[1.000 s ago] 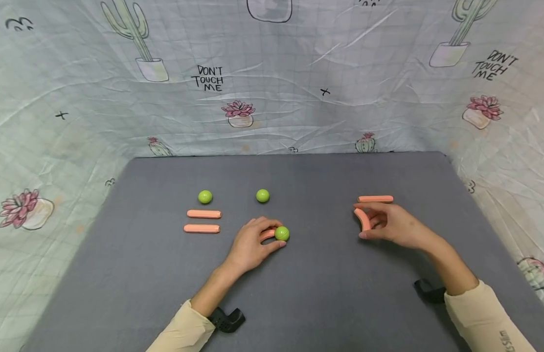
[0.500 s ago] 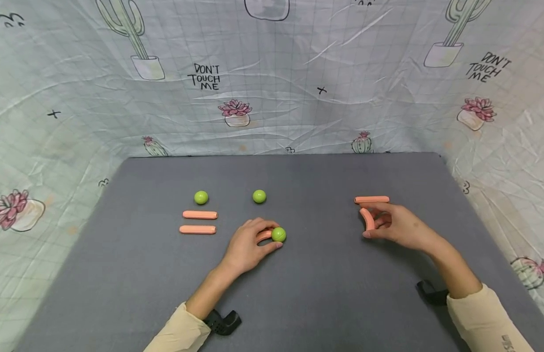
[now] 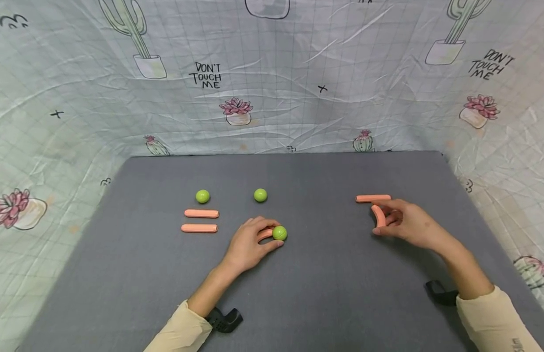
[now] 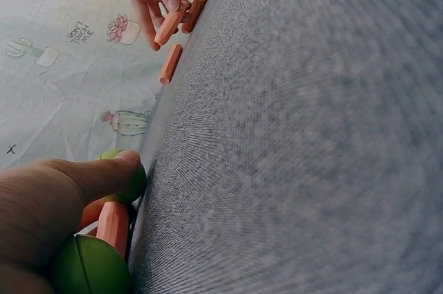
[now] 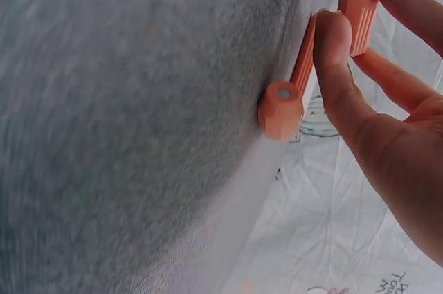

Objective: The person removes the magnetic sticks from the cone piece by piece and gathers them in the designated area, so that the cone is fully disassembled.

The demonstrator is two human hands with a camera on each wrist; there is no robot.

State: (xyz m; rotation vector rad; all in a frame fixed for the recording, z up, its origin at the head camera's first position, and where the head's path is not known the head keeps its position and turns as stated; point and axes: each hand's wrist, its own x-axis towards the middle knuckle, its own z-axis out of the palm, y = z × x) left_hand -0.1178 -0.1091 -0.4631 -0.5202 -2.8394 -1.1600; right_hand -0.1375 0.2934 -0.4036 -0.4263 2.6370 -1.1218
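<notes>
My left hand (image 3: pixel 252 244) grips a green ball (image 3: pixel 279 233) with a curved orange magnetic rod (image 3: pixel 264 235) joined behind it. In the left wrist view the thumb presses on that ball, and another green ball (image 4: pixel 90 268) shows nearer at the rod's other side; my hand hides it from the head view. My right hand (image 3: pixel 408 225) pinches a second curved orange magnetic rod (image 3: pixel 379 216) between thumb and fingers, just above the table. Close behind those fingers a straight orange rod (image 3: pixel 363 199) lies on the table, a grey spot in its end visible in the right wrist view.
Two straight orange rods (image 3: pixel 199 228) lie parallel on the left of the grey table (image 3: pixel 325 293). Behind them sits a green ball (image 3: pixel 202 196), and another green ball (image 3: pixel 260 195) is beyond my left hand. A printed cloth (image 3: pixel 289 58) hangs round the back and sides.
My right hand has shifted to the right with the curved rod, relative to the straight rod behind it. The left hand keeps its hold in place. The head view has shifted slightly.
</notes>
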